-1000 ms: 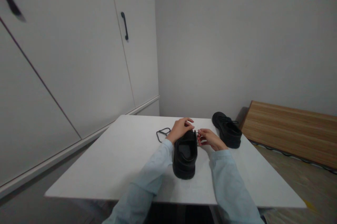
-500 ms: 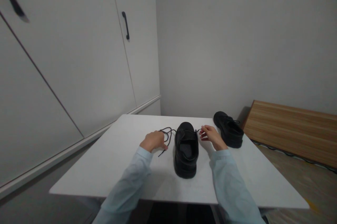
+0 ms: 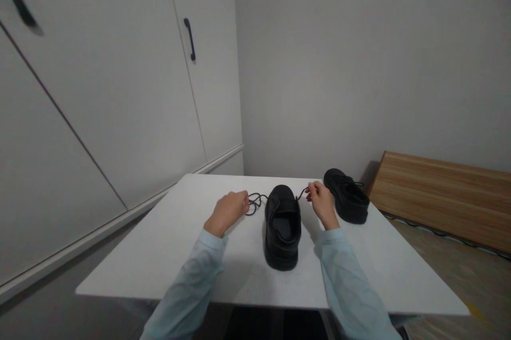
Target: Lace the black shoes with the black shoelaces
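A black shoe (image 3: 282,228) stands on the white table (image 3: 167,255) with its heel toward me. My left hand (image 3: 228,211) is to the left of the shoe, fingers closed on the looped black lace (image 3: 255,202) that runs from the shoe. My right hand (image 3: 320,202) is to the right of the shoe's front, pinching the other end of the lace between fingertips. Both arms wear pale blue sleeves.
A second black shoe (image 3: 346,195) sits at the table's far right corner. White cupboard doors with a black handle (image 3: 189,38) line the left wall. A wooden board (image 3: 443,196) lies low on the right, past the table edge.
My left hand left the shoe's top and moved out left, drawing the lace with it. My right hand rose slightly and shifted forward, holding its lace end.
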The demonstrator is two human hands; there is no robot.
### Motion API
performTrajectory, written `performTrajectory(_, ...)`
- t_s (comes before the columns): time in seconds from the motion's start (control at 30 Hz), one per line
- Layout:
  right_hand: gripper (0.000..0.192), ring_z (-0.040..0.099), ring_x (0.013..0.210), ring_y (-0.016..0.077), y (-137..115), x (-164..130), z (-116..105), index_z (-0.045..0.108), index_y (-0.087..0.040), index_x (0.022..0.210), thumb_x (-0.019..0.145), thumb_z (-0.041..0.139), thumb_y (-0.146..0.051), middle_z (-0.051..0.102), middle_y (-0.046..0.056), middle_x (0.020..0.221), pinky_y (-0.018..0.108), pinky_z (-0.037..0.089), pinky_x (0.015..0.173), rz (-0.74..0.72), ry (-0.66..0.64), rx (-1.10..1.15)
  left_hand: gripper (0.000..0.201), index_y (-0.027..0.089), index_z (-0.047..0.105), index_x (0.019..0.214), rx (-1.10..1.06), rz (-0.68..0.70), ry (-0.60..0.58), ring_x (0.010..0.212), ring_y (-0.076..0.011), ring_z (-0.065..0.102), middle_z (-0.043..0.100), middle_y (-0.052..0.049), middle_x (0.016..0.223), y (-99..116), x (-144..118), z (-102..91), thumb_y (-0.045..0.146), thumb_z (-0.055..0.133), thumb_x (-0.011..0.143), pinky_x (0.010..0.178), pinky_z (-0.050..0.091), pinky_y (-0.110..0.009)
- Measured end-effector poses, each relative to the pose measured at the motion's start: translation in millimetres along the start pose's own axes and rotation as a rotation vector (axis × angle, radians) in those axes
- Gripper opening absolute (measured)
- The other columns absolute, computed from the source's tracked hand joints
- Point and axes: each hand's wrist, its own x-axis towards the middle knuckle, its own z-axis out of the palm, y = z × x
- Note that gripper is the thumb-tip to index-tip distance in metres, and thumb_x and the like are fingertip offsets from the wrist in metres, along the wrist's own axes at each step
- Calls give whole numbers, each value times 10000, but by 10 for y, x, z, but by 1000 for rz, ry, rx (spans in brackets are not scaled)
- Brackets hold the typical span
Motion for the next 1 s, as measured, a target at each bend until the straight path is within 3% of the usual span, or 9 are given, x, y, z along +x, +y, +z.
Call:
performTrajectory(0.17, 350, 544, 576, 165, -147, -64, 20, 499, -194, 681, 886, 354, -438, 572, 28, 598, 277, 371, 590, -139, 64, -78, 93, 187, 637, 778, -225, 63, 252, 706, -167, 620, 674, -37, 735, 182, 101, -184, 196, 545, 771, 643, 414, -239)
performTrajectory(0.33, 309, 527, 598, 158, -255, -116, 22, 499, -193, 709, 907, 360, -386, 549, 14, 628, 270, 369, 601, -205, 112, -39, 93, 167, 655, 751, -639, 114, 407, 681, -134, 610, 669, -18, 696, 384, 284, -99, 241, 599, 747, 672, 459, -229)
performTrajectory(0.63, 282, 512, 667, 158, -334, -165, 34, 509, -213, 751, 921, 371, -390, 529, 21, 733, 272, 417, 638, -263, -35, 141, 187, 144, 572, 798, -1136, 232, 196, 804, -153, 648, 700, -76, 849, 689, 532, 283, 328, 596, 777, 660, 510, -242)
performTrajectory(1.0, 241, 504, 749, 170, -341, -174, 53, 502, -213, 744, 913, 398, -350, 508, 23, 777, 268, 399, 649, -305, -114, 156, 152, 164, 695, 792, -956, 287, 209, 749, -157, 659, 719, -37, 781, 824, 551, 400, 297, 670, 722, 741, 495, -256)
